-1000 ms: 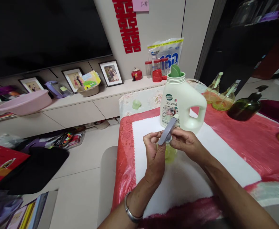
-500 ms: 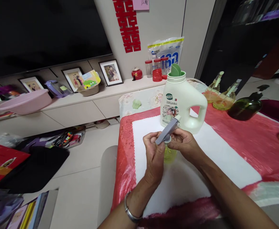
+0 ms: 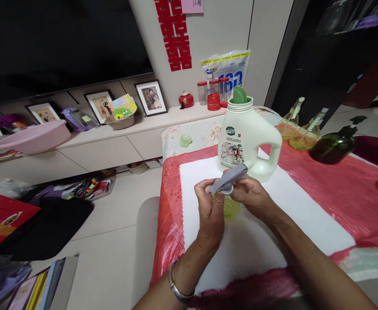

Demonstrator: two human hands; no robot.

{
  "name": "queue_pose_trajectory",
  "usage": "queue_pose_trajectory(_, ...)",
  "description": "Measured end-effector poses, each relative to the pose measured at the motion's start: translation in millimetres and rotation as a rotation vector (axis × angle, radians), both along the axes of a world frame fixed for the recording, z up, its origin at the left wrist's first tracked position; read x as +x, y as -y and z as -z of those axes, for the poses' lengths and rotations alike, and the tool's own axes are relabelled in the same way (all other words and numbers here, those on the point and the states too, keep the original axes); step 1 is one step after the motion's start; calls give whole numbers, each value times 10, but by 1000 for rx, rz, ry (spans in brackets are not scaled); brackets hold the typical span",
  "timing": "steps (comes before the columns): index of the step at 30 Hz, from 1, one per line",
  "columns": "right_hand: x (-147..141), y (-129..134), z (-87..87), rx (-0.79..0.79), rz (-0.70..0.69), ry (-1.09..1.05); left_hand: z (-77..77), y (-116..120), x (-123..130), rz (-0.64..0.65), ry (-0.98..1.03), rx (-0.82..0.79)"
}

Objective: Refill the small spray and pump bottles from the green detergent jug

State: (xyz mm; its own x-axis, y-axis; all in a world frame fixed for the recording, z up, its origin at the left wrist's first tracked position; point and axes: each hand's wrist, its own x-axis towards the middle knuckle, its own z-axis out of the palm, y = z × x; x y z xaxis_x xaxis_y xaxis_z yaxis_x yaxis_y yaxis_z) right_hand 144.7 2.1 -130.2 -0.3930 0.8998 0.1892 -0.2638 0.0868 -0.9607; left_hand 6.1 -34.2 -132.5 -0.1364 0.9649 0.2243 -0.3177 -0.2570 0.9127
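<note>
Left fingers (image 3: 203,187) and right fingers (image 3: 247,187) grasp the grey-topped spray bottle (image 3: 228,187) above the white mat (image 3: 300,200).
Pale jug (image 3: 247,140) blocks one o'clock; dark pump bottle (image 3: 332,147) well apart at two; open mat at three; tabletop (image 3: 172,206) edge at nine.

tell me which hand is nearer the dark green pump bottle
Right. The right hand is left of the dark green pump bottle and closer to the camera; the left hand is farther left, across the gray spray head.
</note>
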Motion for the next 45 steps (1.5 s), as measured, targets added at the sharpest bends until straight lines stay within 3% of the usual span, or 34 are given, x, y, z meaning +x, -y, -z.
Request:
queue_pose_trajectory(7,-85,3,7,-20,3,-89,4,8,6,20,44,7)
queue_pose_trajectory(21,-23,32,-42,-46,-90,-62,-13,1,12,30,55,25)
queue_pose_trajectory(36,-10,22,-51,28,-53,5,-48,-5,-13,123,100,40)
queue_pose_trajectory(45,-27,34,-1,26,-49,-38,-56,31,56,52,103,54)
